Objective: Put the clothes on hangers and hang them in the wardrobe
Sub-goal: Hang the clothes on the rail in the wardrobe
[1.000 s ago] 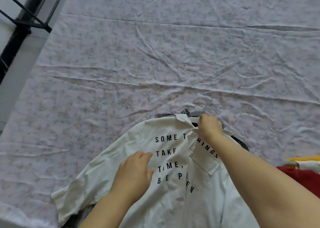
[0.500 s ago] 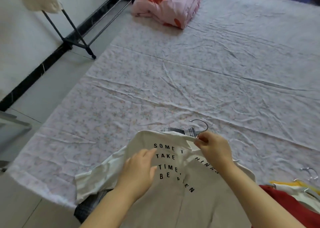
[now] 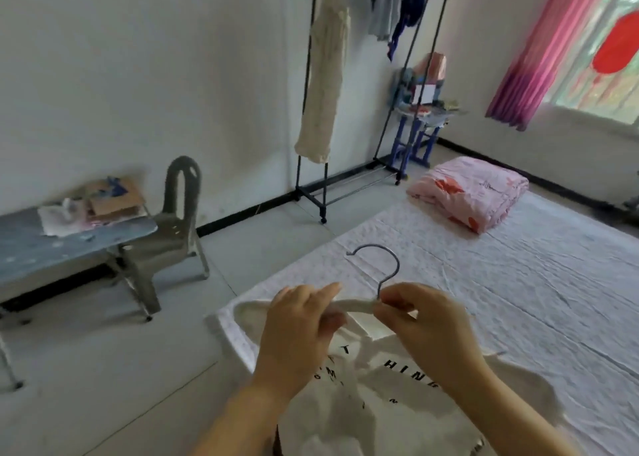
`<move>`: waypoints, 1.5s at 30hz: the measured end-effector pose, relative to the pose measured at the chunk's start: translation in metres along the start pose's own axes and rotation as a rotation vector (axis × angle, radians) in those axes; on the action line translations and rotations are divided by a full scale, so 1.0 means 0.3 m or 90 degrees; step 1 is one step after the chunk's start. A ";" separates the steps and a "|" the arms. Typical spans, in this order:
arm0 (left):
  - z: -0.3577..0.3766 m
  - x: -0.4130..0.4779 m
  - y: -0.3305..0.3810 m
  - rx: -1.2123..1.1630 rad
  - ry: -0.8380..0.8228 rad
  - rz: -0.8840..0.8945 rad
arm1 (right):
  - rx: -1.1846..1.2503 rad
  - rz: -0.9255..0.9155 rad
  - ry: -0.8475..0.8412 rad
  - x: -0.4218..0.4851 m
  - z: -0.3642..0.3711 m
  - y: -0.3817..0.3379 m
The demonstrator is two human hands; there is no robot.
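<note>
Draping off a grey-hooked hanger [image 3: 397,267], white shirt [image 3: 345,403] with black lettering, collar pinched by left hand [image 3: 297,331] and right hand [image 3: 425,324].

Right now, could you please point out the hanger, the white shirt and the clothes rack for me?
hanger [image 3: 375,246]: head view, top of its metal hook.
white shirt [image 3: 397,421]: head view, plain fabric just below the lettering.
clothes rack [image 3: 325,192]: head view, lower part of its near post.

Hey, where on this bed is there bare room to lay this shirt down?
The wide stretch of sheet between the folded pink quilt and the shirt on its hanger is bare. The floor between sheet, chair and clothes rack is free too. The table is cluttered along the wall.
</note>
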State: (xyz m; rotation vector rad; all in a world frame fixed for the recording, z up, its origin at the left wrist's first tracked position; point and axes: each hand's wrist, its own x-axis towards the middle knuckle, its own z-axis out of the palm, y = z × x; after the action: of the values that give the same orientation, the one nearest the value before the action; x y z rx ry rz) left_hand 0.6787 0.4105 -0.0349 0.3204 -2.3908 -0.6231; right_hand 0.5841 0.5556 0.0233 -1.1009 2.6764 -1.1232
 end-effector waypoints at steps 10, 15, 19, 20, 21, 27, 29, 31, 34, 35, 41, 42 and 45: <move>-0.840 -0.385 -0.363 0.223 0.277 -0.148 | 0.112 -0.321 -0.084 -0.035 0.443 -0.820; -1.167 -0.574 -0.499 0.314 0.417 -0.241 | 0.119 -0.483 -0.146 -0.035 0.711 -1.108; -1.376 -0.726 -0.611 0.390 0.450 -0.363 | 0.114 -0.628 -0.130 -0.054 0.955 -1.328; -1.424 -0.761 -0.640 0.410 0.459 -0.383 | 0.124 -0.675 -0.122 -0.057 1.018 -1.386; -1.473 -0.792 -0.665 0.430 0.469 -0.398 | 0.147 -0.718 -0.116 -0.059 1.079 -1.446; -1.740 -0.930 -0.787 0.556 0.544 -0.505 | 0.325 -0.915 -0.120 -0.069 1.348 -1.827; -1.815 -0.970 -0.811 0.583 0.574 -0.551 | 0.366 -0.967 -0.137 -0.081 1.417 -1.943; -1.885 -1.008 -0.828 0.627 0.600 -0.580 | 0.383 -1.022 -0.150 -0.103 1.482 -2.047; -1.976 -1.063 -0.852 0.680 0.624 -0.599 | 0.416 -1.068 -0.191 -0.153 1.576 -2.181; -2.002 -1.086 -0.865 0.690 0.631 -0.621 | 0.428 -1.073 -0.205 -0.171 1.602 -2.221; -2.158 -1.255 -1.001 0.729 0.659 -0.731 | 0.447 -1.098 -0.263 -0.282 1.776 -2.471; -2.191 -1.284 -1.028 0.735 0.661 -0.737 | 0.450 -1.108 -0.264 -0.298 1.810 -2.516; -2.302 -1.378 -1.119 0.768 0.677 -0.712 | 0.447 -1.105 -0.277 -0.345 1.898 -2.656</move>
State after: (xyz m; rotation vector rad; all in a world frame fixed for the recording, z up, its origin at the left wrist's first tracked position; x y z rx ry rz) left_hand 1.4600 0.0328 0.0501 1.9331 -1.0730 0.5939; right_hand 1.3023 -0.1152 0.0874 -2.8200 0.3719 -1.2904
